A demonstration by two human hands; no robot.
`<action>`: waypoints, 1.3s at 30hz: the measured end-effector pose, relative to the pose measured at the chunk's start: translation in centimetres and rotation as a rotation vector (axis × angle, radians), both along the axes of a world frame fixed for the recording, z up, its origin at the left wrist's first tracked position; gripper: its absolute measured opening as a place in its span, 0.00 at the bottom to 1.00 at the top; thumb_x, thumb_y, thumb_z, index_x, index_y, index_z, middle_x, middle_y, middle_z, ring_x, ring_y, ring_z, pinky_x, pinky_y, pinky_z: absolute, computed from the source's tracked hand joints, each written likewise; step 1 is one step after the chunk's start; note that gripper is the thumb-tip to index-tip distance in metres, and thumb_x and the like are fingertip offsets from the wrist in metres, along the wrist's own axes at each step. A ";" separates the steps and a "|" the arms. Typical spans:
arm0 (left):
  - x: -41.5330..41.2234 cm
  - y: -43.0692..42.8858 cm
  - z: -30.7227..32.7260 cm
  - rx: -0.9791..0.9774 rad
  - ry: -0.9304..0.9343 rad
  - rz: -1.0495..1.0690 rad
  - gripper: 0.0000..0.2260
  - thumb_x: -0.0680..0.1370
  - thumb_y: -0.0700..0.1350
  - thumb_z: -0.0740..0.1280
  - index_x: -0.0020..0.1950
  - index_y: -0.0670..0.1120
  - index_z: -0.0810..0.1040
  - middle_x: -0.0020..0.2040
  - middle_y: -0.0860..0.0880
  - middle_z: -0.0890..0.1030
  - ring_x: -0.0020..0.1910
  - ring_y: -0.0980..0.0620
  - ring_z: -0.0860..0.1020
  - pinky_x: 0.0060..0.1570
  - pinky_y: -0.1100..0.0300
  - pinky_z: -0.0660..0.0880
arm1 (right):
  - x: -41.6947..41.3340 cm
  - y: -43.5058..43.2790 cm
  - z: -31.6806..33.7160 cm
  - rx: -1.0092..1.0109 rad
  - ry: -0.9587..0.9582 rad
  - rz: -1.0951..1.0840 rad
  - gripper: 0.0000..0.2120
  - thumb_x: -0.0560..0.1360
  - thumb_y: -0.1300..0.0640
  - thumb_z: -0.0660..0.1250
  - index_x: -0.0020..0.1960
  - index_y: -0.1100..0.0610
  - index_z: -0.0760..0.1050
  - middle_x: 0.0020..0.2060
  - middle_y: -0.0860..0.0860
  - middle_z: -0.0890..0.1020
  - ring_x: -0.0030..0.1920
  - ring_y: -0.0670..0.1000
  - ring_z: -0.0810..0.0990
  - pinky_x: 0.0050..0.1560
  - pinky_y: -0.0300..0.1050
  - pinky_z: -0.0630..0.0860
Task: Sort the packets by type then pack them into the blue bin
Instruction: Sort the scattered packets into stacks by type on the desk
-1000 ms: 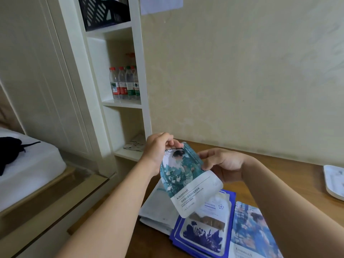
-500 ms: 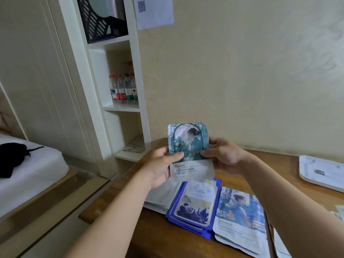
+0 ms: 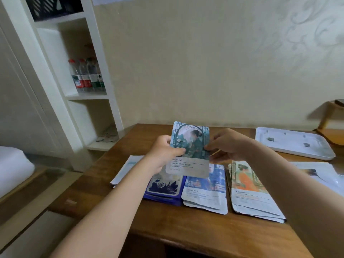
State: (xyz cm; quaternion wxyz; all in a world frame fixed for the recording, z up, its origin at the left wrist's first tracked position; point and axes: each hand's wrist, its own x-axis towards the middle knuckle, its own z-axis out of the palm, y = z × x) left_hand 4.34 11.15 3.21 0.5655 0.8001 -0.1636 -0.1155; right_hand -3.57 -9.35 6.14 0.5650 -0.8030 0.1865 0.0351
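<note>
Head cam, the only view I get. L hand pinches the teal pkt at its left edge: thumb across the front, other fingers behind, out of my sight. R hand grips the same pkt at the right edge w/ thumb & fingertips, its other fingers loosely curled below. Pkt is upright, printed face toward the cam, up in the air above the table and in front of the row of piles. Its lower edge hides the tops of two of them, and I can't tell if it touches either.

Piles on the table, left to right: white pile, partly behind the L forearm; dark-blue pile w/ flower print; pale-blue pile w/ a figure, just beside it; orange-figure pile, a narrow strip of wood between. Far right, a pale pkt, print too blurred to read.

Back right: white tray w/ a few small grey bits in it. Left of the table: white shelf unit, water bottles on the mid shelf, dark slatted basket on top.
</note>
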 end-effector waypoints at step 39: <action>-1.9 -5.3 1.6 0.111 -0.207 0.085 0.09 0.74 0.34 0.74 0.44 0.48 0.79 0.46 0.47 0.82 0.49 0.48 0.81 0.53 0.52 0.80 | -5.4 -3.7 -0.3 -0.040 -0.139 -0.274 0.05 0.76 0.68 0.72 0.43 0.65 0.77 0.35 0.61 0.82 0.30 0.56 0.81 0.34 0.48 0.83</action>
